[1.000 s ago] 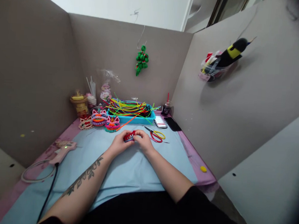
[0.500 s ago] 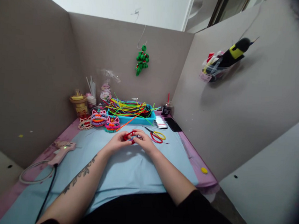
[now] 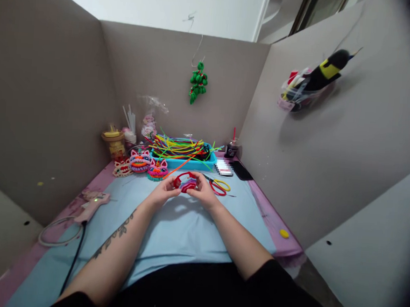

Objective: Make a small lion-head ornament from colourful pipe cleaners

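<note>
Between my hands, above the blue cloth [image 3: 199, 232], is a small red craft piece [image 3: 188, 186] with purple and pink bands. The fingers of my left hand [image 3: 163, 192] grip its left edge. On its right side, my right hand [image 3: 204, 192] pinches it between thumb and fingers. Scissors [image 3: 220, 186] with red and yellow handles lie just behind my right hand. Beyond my left hand, a finished-looking pink and orange animal face [image 3: 158, 170] rests near two similar ones.
A blue tray [image 3: 186, 164] heaped with colourful pipe cleaners stands at the back. Left are a pink glue gun [image 3: 94, 206] with its cable and a yellow-lidded cup [image 3: 113, 142]. A black phone [image 3: 241, 170], a dark drink cup [image 3: 231, 149] and a yellow disc [image 3: 284, 234] sit right.
The craft piece has been turned and spread, so its striped face now shows between my hands. The whole view has shifted slightly.
</note>
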{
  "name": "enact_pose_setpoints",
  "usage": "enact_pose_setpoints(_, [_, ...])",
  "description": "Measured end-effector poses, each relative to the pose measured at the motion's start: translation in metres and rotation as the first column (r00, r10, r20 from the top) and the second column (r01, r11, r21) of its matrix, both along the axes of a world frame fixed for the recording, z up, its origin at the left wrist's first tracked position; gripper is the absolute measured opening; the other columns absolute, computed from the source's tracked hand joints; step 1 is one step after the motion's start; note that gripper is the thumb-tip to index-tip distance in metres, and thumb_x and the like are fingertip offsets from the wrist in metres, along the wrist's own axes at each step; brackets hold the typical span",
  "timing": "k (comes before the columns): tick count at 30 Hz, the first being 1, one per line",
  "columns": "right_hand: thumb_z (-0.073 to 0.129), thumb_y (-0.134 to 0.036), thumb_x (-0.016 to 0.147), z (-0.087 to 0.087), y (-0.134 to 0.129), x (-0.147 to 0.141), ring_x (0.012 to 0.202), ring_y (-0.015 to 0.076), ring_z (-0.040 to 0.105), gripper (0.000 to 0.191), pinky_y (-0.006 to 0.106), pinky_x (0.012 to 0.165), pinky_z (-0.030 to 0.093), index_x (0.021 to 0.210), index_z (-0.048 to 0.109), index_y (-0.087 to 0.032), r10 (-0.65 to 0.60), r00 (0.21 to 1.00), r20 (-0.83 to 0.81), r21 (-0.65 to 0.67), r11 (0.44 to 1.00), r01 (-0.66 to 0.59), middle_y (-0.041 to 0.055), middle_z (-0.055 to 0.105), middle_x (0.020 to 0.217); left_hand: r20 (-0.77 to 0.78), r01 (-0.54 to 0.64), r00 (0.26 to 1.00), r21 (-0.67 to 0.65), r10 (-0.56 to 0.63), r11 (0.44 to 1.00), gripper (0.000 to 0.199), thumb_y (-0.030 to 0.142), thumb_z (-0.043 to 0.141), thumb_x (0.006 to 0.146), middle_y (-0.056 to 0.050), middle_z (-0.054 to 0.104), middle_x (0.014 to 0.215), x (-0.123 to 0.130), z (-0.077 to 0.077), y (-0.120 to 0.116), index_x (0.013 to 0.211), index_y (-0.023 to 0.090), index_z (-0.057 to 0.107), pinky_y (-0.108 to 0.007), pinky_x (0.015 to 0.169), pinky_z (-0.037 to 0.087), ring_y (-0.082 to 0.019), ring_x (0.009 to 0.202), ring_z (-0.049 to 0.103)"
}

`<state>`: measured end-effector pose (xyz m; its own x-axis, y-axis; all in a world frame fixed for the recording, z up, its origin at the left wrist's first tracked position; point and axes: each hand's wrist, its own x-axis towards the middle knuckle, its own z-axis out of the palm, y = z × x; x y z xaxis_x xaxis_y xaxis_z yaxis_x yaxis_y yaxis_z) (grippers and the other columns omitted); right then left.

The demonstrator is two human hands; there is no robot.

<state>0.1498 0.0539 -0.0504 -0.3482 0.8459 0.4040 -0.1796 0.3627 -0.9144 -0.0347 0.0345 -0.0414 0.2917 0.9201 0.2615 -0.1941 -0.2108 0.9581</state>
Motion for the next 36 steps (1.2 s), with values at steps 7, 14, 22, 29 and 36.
enact_pose_setpoints(7, [0.068, -0.028, 0.071, 0.004, -0.006, 0.003, 0.115, 0.0238, 0.047, 0.052, 0.04, 0.097, 0.04, 0.119, 0.049, -0.026, -0.283, 0.941, 0.186, 0.396, 0.898, 0.192, 0.0088, 0.049, 0.12, -0.086, -0.119, 0.989, 0.056, 0.123, 0.991, 0.029, 0.037, 0.072, 0.07, -0.005, 0.064, 0.087, 0.002, 0.002, 0.001, 0.086, 0.015, 0.063, -0.033, 0.082, 0.043, -0.02, 0.084, 0.059])
enact_pose_setpoints(14, [0.064, -0.024, 0.074, 0.005, -0.004, 0.008, 0.116, 0.0252, 0.046, 0.052, 0.043, 0.102, 0.035, 0.123, 0.049, -0.028, -0.352, 0.906, 0.237, 0.563, 0.81, 0.167, 0.0092, 0.05, 0.118, -0.225, -0.276, 0.911, 0.287, 0.345, 0.917, 0.024, 0.037, 0.074, 0.065, -0.009, 0.066, 0.095, -0.004, 0.002, 0.002, 0.079, 0.017, 0.07, -0.04, 0.098, 0.036, -0.026, 0.101, 0.056])
enact_pose_setpoints(22, [0.064, -0.024, 0.077, -0.004, 0.001, 0.007, 0.117, 0.0227, 0.047, 0.062, 0.04, 0.101, 0.038, 0.135, 0.041, -0.029, -0.319, 0.905, 0.282, 0.575, 0.811, 0.107, 0.0097, 0.047, 0.124, -0.308, -0.17, 0.894, 0.442, 0.327, 0.881, 0.02, 0.036, 0.066, 0.074, -0.008, 0.066, 0.084, -0.004, 0.008, -0.001, 0.075, 0.017, 0.07, -0.035, 0.088, 0.042, -0.021, 0.089, 0.058])
enact_pose_setpoints(29, [0.068, -0.028, 0.074, -0.002, 0.002, 0.006, 0.114, 0.0226, 0.051, 0.064, 0.04, 0.1, 0.04, 0.134, 0.044, -0.028, -0.219, 0.929, 0.299, 0.47, 0.881, 0.056, 0.0094, 0.053, 0.123, -0.275, -0.143, 0.932, 0.323, 0.237, 0.936, 0.025, 0.04, 0.065, 0.075, -0.006, 0.064, 0.081, -0.003, 0.011, -0.005, 0.075, 0.015, 0.068, -0.032, 0.08, 0.044, -0.019, 0.081, 0.057])
enact_pose_setpoints(36, [0.069, -0.024, 0.072, -0.002, 0.002, 0.004, 0.114, 0.0223, 0.052, 0.062, 0.039, 0.099, 0.042, 0.131, 0.049, -0.027, -0.155, 0.951, 0.268, 0.409, 0.912, 0.033, 0.0098, 0.053, 0.123, -0.099, -0.073, 0.992, 0.07, 0.08, 0.995, 0.027, 0.037, 0.072, 0.068, -0.007, 0.065, 0.081, -0.001, 0.001, -0.002, 0.077, 0.012, 0.067, -0.032, 0.079, 0.044, -0.02, 0.078, 0.059])
